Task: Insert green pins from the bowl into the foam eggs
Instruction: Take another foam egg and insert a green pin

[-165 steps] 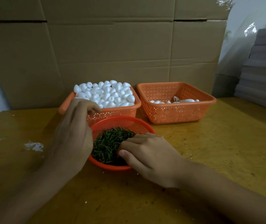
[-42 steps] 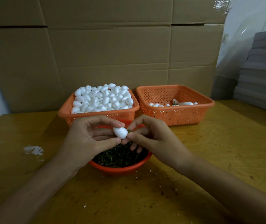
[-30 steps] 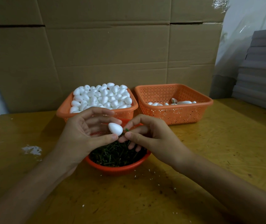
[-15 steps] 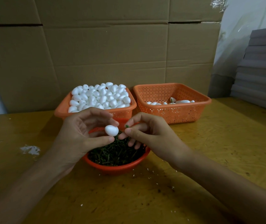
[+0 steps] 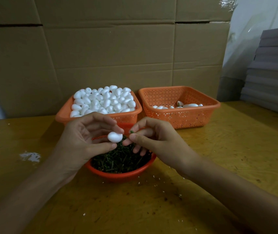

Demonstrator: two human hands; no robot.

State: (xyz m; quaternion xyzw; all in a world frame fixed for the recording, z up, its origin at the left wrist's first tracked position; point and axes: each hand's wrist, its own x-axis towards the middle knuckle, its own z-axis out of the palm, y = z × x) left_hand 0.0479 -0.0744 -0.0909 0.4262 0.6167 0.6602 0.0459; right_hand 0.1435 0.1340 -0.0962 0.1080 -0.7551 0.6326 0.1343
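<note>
My left hand [image 5: 82,141] pinches a white foam egg [image 5: 115,137] between thumb and fingertips, above the red bowl [image 5: 118,174] of green pins [image 5: 119,160]. My right hand [image 5: 153,141] pinches one green pin [image 5: 131,132] just right of the egg, a small gap apart from it. Behind the bowl, the left orange basket [image 5: 62,114] is heaped with plain foam eggs [image 5: 104,101]. The right orange basket [image 5: 185,115] holds several eggs [image 5: 183,105] on its bottom.
Everything sits on a yellow wooden table [image 5: 219,157] with white crumbs in front of the bowl. A wall of cardboard boxes [image 5: 109,48] stands close behind the baskets. Grey stacked sheets [image 5: 273,73] rise at the right edge.
Earlier my left hand was at the egg basket and my right in the pins. Both then came together over the bowl. In the last second the pin and egg drew slightly apart.
</note>
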